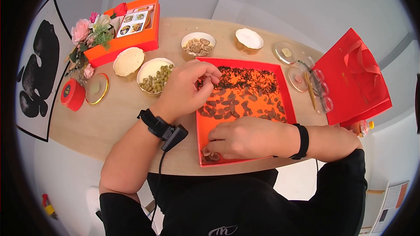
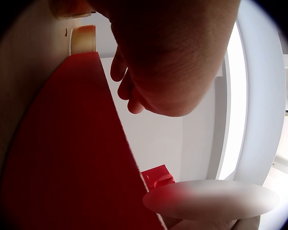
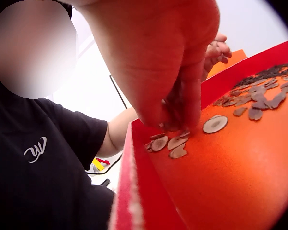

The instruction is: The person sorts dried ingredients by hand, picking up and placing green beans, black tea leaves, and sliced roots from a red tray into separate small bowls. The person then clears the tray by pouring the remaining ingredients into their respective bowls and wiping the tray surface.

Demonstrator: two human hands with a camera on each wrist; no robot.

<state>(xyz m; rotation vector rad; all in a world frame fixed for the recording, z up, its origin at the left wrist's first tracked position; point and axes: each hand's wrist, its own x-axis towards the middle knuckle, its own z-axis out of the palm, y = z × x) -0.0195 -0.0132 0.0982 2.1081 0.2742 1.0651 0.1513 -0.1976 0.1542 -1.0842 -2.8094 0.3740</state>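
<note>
A shallow red box with an orange floor (image 1: 204, 126) lies on the table. Dark dried shreds (image 1: 251, 78) cover its far end, with a band of flat brown dried slices (image 1: 232, 107) nearer. In the box's near left corner, the right hand (image 1: 245, 137) points its fingers down among round dried slices (image 1: 211, 156), pale with brown rims. The right wrist view shows slices (image 3: 159, 143) under the fingertips and dark pieces between thumb and fingers. Over the box's left wall hovers the left hand (image 1: 188, 85), fingers loosely bent and nothing seen in them.
Behind and left stand bowls of round slices (image 1: 199, 46), green buds (image 1: 155, 81) and white contents (image 1: 248, 39), plus a cream-topped bowl (image 1: 129, 61). An orange box with flowers (image 1: 120, 46) is at far left. On the right are a red gift bag (image 1: 358, 83), wooden tongs (image 1: 311, 91) and small clear-lidded jars (image 1: 323, 89).
</note>
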